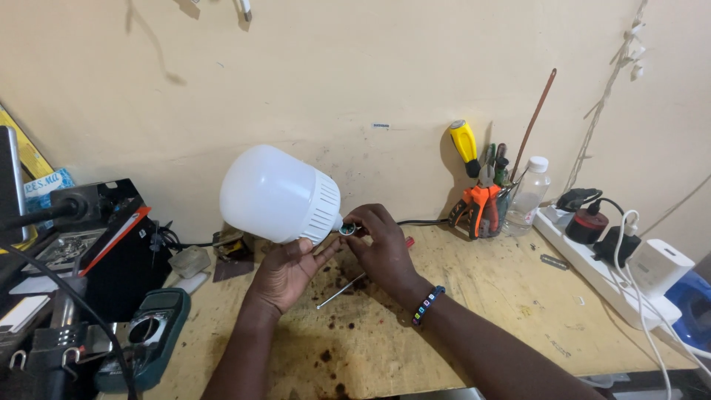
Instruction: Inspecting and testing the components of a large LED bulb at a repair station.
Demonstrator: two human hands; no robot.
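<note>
While the bulb is held above the bench, tilted with its dome up and to the left, its whole weight rests on the left hand, whose grip is closed from below on the ribbed collar. The right hand has its fingertips pinched together on the small cap at the bulb's base (whether they hold a tool I cannot tell).

Risks noted:
- The smooth dome is unsupported; a slackened left grip would likely drop it onto the bench.
- Twisting force at the cap could shift the bulb in the palm or strain the cap.
- A thin metal rod lies on the bench directly beneath the hands and could be knocked or rolled.
- The meter sits near the left forearm, and a power strip with plugs and trailing white cables lies to the right; a wide elbow movement could snag either.
</note>
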